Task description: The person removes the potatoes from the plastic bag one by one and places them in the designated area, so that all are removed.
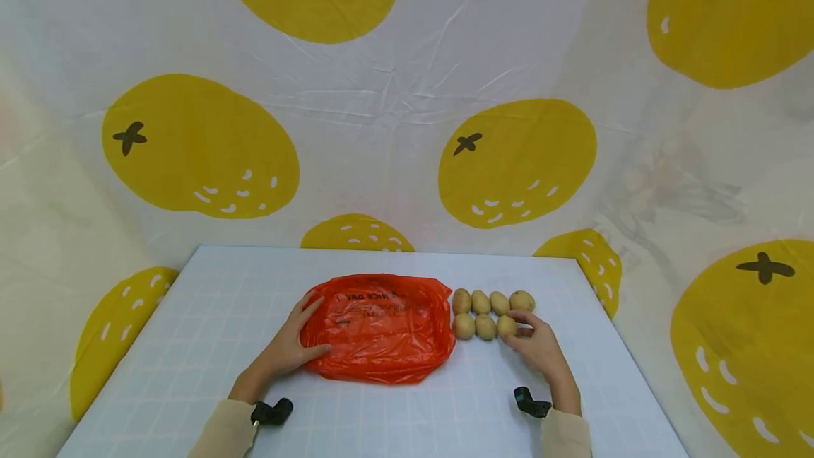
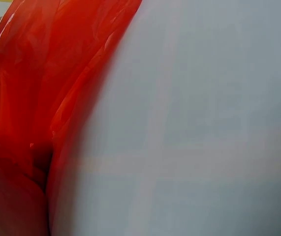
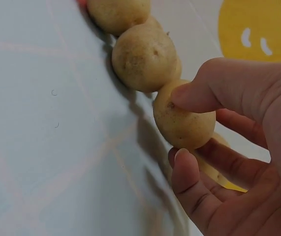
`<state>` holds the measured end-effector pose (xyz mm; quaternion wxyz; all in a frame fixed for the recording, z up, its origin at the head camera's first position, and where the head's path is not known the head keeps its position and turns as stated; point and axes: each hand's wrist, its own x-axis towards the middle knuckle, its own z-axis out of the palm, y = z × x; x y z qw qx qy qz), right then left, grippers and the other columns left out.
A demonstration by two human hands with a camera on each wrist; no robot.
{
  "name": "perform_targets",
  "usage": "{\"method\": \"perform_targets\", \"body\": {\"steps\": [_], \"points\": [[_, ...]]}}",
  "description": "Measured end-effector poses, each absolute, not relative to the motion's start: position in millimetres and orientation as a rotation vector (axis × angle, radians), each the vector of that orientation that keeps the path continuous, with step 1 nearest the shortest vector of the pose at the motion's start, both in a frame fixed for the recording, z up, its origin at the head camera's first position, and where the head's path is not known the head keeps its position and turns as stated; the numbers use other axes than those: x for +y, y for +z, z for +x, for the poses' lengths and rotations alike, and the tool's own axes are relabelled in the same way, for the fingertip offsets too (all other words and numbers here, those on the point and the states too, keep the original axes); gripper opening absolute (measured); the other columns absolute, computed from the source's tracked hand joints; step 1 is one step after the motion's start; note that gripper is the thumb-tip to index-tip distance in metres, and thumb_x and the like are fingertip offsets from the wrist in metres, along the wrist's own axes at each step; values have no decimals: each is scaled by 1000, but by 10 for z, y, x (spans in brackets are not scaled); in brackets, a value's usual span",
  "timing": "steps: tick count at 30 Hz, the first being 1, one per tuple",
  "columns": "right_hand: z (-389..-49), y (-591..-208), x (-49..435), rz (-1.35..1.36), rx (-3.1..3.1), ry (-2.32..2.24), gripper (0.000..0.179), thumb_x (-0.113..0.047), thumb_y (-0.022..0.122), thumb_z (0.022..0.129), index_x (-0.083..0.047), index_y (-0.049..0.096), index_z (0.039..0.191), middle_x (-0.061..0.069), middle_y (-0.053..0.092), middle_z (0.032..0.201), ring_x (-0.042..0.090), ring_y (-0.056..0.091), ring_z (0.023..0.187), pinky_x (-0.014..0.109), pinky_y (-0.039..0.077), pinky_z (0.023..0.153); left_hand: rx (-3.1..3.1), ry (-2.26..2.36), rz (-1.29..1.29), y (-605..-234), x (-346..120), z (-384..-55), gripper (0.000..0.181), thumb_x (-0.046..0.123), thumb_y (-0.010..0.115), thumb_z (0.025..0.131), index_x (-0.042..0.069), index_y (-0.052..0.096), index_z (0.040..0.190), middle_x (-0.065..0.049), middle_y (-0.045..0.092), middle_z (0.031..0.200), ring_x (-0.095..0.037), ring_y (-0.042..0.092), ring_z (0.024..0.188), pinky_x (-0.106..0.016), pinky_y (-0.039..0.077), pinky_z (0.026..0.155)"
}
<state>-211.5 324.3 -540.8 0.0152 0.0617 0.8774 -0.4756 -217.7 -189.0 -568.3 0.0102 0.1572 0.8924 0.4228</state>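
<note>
My left hand (image 1: 294, 343) lies at the left edge of a red plastic bag (image 1: 381, 331), fingers and thumb spread over its side. The bag lies flattened, with printed lettering near its far edge; in the left wrist view the red film (image 2: 46, 73) fills the upper left. Thumb and fingers of my right hand (image 1: 539, 346) pinch a small potato (image 3: 182, 120) at the right end of the front row. Beside it in that row sit two more potatoes, the middle one (image 1: 486, 327) and the left one (image 1: 464, 326), close to the bag.
A back row of several potatoes (image 1: 480, 302) stands just behind the front row. All lie on a white table (image 1: 222, 302) with a faint grid. Behind it hangs a pale cloth (image 1: 356, 140) printed with large yellow fruit.
</note>
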Motion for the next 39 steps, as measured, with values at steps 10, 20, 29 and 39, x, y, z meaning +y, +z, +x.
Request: {"method": "perform_targets", "body": {"steps": [10,20,29,39], "points": [[-2148,-5499,3266,187,2774,-1431,49,-7,77,86,-4,63,133,22,61,134,30,64,107,25,54,73,2782,1313,504,-5691,-1887,-2192,101,40,82,82,6,30,161,-21,13,170,-52,20,152,-77,30,111],[-2190,-5505,3263,170,2797,-1426,49,-7,76,85,-3,63,133,21,63,133,30,65,107,24,53,75,2778,1296,476,-5676,-1884,-2197,101,42,82,83,8,29,162,-20,12,171,-52,20,152,-77,31,111],[-2182,-5468,3230,181,2779,-1404,50,-6,75,86,-3,62,134,22,60,136,31,64,110,24,53,76,2778,1299,471,-5680,-1895,-2192,102,41,82,83,9,28,163,-19,12,171,-53,20,152,-78,31,110],[-2164,-5460,3231,186,2761,-1417,50,-6,75,86,-4,62,134,22,60,137,32,65,112,24,54,76,2784,1311,499,-5694,-1894,-2190,101,41,82,83,8,28,162,-20,12,170,-53,20,152,-78,30,110]]}}
